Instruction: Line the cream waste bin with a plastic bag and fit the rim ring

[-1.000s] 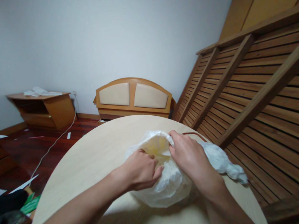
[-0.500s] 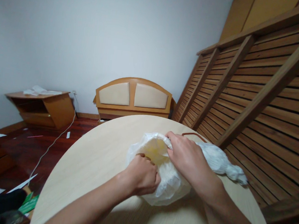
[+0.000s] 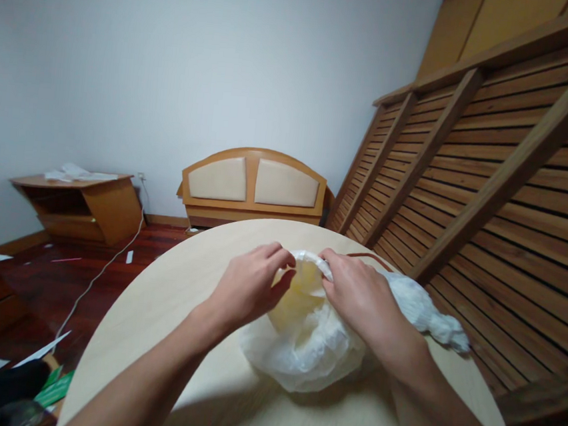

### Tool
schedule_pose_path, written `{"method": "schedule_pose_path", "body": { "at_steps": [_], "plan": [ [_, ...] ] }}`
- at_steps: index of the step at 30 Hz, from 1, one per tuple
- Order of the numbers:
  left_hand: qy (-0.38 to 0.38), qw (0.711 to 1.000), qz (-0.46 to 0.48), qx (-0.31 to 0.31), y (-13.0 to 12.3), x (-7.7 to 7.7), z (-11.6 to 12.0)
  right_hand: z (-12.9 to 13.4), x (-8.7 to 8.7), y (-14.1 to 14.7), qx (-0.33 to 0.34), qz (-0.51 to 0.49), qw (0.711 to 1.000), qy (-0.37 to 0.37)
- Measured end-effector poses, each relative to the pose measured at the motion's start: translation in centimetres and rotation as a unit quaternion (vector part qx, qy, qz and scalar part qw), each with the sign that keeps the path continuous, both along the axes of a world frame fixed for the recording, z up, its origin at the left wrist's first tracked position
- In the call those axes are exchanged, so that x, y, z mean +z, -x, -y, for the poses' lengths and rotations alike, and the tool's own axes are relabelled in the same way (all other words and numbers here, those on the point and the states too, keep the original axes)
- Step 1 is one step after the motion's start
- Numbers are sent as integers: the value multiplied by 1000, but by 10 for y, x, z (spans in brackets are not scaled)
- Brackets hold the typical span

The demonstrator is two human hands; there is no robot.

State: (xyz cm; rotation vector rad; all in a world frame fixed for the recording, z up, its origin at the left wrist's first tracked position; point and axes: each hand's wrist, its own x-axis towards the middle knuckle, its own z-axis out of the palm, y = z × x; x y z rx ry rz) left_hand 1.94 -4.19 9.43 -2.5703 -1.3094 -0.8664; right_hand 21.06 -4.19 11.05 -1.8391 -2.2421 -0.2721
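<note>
A thin white plastic bag stands upright on the round pale wooden table, its mouth facing me. Something yellowish shows inside; I cannot tell whether it is a container or loose contents. My right hand is closed on the rolled rim at the right of the mouth. At the left of the mouth is my left hand, fingers curved and thumb held apart from them, close to the rim. Behind my right wrist lies a crumpled, knotted white bundle.
A thin brown loop lies at the table's far right. Wooden slatted panels lean along the right side. A headboard stands against the wall. On the left are a low cabinet with papers and a white cable on the floor.
My left hand has moved up and away from me, from the bag's near side to the left of its rim, and its fingers have parted. My right hand stays on the rim.
</note>
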Motion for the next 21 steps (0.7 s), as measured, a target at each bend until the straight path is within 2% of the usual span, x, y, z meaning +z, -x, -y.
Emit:
{"method": "schedule_pose_path", "body": {
  "at_steps": [2,4,13,19,21],
  "plan": [
    [-27,998,50,32,4,1,-3,-1,0,0,13,-14,1000,-3],
    [-25,996,71,37,5,-1,-5,0,1,1,34,-25,999,-5],
    [69,994,76,35,1,-4,-9,0,-1,3,114,-59,992,-8],
    [76,985,147,54,4,-8,-21,0,-1,2,186,-64,976,-97],
    [86,979,174,65,6,-12,-26,4,-1,6,209,-69,971,-96]
  ]
}}
